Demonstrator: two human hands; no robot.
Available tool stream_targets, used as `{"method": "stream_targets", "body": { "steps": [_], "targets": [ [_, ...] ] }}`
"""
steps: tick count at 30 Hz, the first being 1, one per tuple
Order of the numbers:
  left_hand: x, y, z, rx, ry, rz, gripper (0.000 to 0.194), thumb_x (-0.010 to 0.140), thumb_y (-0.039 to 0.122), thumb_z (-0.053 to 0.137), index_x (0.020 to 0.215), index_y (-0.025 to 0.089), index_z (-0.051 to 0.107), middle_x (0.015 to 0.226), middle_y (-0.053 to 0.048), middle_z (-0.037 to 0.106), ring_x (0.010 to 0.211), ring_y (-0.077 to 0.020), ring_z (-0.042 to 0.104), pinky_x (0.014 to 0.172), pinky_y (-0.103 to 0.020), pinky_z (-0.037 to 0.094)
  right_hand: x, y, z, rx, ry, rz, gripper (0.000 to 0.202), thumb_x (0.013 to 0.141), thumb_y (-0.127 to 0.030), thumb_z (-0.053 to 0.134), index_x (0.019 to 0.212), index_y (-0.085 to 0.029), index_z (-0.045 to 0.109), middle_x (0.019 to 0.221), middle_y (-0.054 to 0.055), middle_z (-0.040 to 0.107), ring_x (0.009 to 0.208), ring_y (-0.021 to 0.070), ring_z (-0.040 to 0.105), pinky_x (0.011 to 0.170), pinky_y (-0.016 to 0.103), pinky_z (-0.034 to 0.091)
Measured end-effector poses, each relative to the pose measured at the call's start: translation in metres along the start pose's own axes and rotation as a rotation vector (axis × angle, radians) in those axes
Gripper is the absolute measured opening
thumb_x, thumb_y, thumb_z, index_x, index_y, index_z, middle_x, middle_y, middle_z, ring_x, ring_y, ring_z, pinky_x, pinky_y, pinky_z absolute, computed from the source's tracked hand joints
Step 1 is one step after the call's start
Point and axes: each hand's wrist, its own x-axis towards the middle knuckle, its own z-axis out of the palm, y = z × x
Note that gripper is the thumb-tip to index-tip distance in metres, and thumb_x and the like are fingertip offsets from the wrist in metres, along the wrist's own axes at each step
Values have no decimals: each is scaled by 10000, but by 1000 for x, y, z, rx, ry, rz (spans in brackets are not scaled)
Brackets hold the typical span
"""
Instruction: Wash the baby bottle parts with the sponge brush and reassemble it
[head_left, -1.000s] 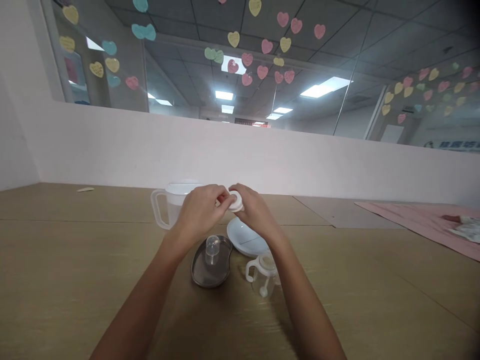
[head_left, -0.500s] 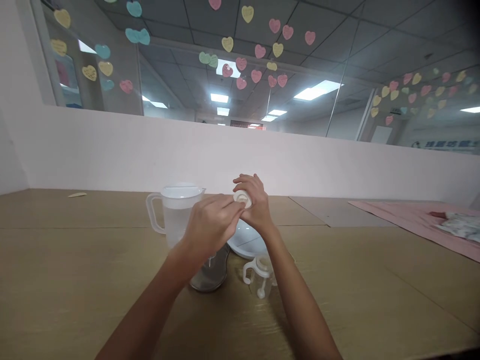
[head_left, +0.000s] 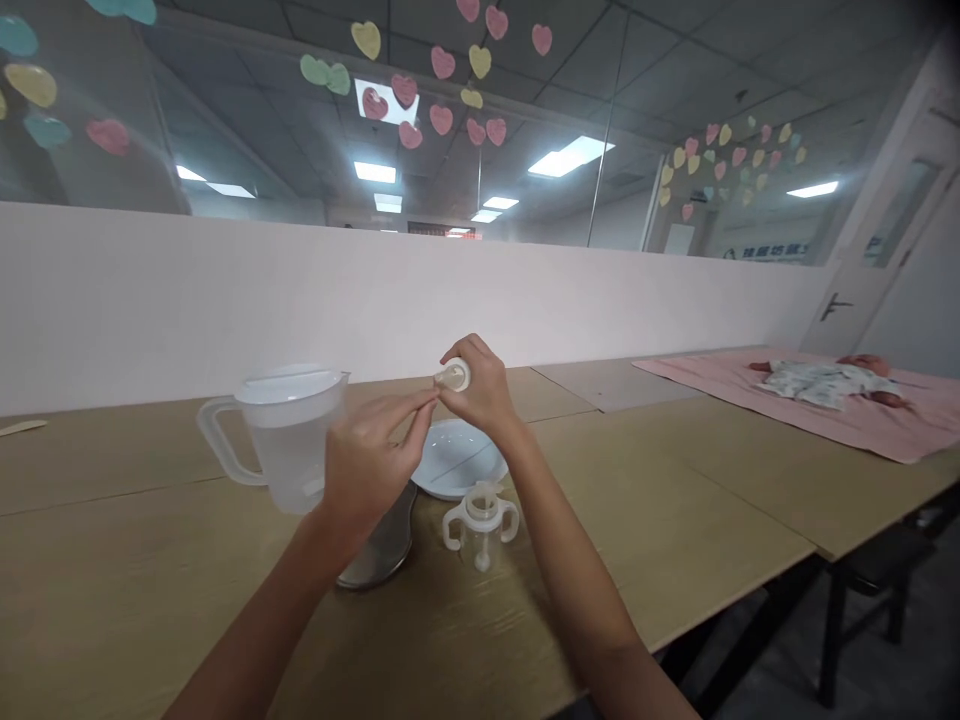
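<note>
The teat (head_left: 453, 376) is held up over the surface (head_left: 645, 500), between the two hands. Its ring is gripped by the curled right hand (head_left: 486, 388), while its tip appears to be pinched by the left hand (head_left: 371, 455), whose thumb and fingertips are drawn together. The teat's long axis is pointed leftward, toward those fingertips. The bottle (head_left: 482, 540) is stood upright below the teat, well apart from it, nearer the right arm (head_left: 562, 540) than the left.
</note>
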Motion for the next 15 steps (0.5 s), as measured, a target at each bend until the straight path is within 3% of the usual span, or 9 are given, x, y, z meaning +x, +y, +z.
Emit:
{"method": "stream_targets", "body": {
  "steps": [2,4,6,9,12,15],
  "targets": [
    [-20,6,14,-166,-74,-128,151,829,237,531,878,205,670,851,-4,711,778,-150,657,712,-254,510,1,7,-11,-28,-119,147,165,725,-309,498,621,-191,449,642,-12,475,619,129,455,598,237,351],
    [-50,11,29,-290,-208,-191,216,849,231,494,1016,211,630,1049,-36,665,970,-174,614,853,-297,482,2,13,-22,-32,-209,275,262,773,-346,459,569,-191,407,547,-37,419,547,108,407,540,225,295],
    [-84,14,43,-352,-279,-244,384,831,253,521,1214,222,500,1253,-78,543,1157,-217,499,964,-364,416,2,15,-32,-2,-261,382,254,792,-346,440,594,-187,420,535,-43,426,523,100,414,518,219,273],
    [-126,17,59,-442,-369,-409,623,775,291,596,1338,244,333,1341,-101,443,1206,-255,447,975,-407,403,3,12,-47,59,-399,509,228,800,-342,443,649,-172,461,597,-21,503,517,99,480,510,215,297],
    [-145,20,66,-493,-376,-585,688,701,304,673,1312,281,357,1311,-77,470,1192,-273,454,973,-430,396,4,6,-56,62,-607,509,263,800,-373,474,648,-159,499,644,10,558,553,111,504,501,216,315],
    [-145,25,65,-523,-323,-694,620,671,258,687,1236,278,433,1235,-62,530,1144,-265,491,927,-414,430,1,3,-57,215,-836,420,283,794,-413,520,721,-146,583,695,24,596,622,122,518,517,213,354]
  ]
}}
